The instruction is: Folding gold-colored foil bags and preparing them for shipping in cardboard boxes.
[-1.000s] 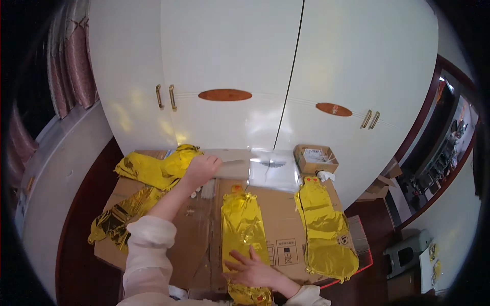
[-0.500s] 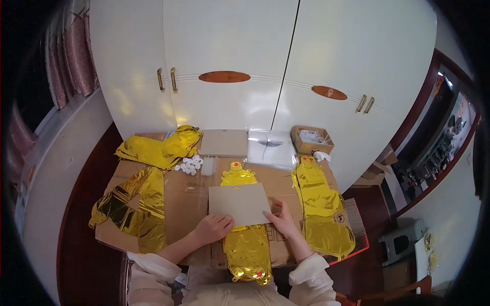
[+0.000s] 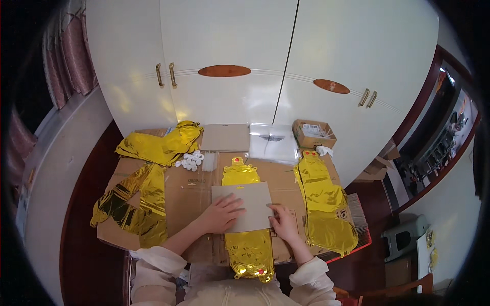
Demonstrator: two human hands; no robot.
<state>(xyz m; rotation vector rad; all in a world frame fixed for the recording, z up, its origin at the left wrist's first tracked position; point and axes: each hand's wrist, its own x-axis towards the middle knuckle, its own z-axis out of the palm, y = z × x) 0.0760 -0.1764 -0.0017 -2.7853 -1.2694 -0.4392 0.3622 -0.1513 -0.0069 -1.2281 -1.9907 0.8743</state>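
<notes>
A grey cardboard sheet (image 3: 255,196) with a small hang slot at its far edge lies across the middle of a flat gold foil balloon (image 3: 250,250). The balloon's two ends show beyond the card, with red spots on them. My left hand (image 3: 224,211) rests on the card's left part, fingers stretched out over it. At the card's right edge, my right hand (image 3: 284,223) has its thumb and curled fingers against the border, gripping it. Whatever lies beneath the card is hidden.
Folded gold foil balloons (image 3: 326,204) lie at the right, and more gold foil (image 3: 158,148) at the left. Behind are white plastic rings (image 3: 191,161), a stack of grey cards (image 3: 224,137), clear bags (image 3: 274,143) and a small open box (image 3: 314,135). Flattened cardboard (image 3: 186,204) covers the table.
My left hand has slid from the card's lower left edge onto its face and flattened out. My right thumb has moved off the card's top to its right edge.
</notes>
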